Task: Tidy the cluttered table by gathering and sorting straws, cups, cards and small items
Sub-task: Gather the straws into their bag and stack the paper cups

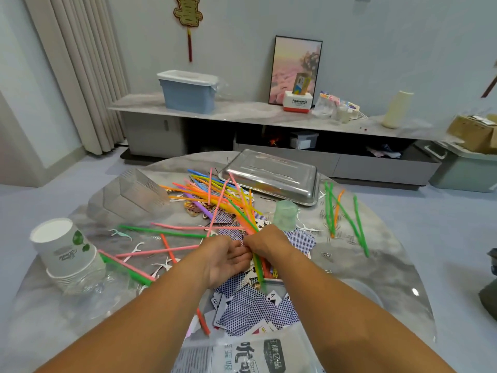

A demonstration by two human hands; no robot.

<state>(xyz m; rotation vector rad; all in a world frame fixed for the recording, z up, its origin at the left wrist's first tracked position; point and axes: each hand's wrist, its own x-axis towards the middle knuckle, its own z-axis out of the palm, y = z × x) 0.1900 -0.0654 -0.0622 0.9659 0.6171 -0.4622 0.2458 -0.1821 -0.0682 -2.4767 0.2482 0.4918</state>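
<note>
Head view, round marble table [376,265], both hands at centre, right hand [269,242] fingers clamped on a bundle of coloured straws [242,211], long axis six to eleven o'clock, tips fanning away, left hand [228,258] fingers curled against the bundle, playing cards [255,310] at six o'clock, paper cup stack [64,246] at nine o'clock.

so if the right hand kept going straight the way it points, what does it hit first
The right hand points left toward the left hand, which it nearly touches, so it would likely meet those fingers first, with the bundle of straws between them.
</note>
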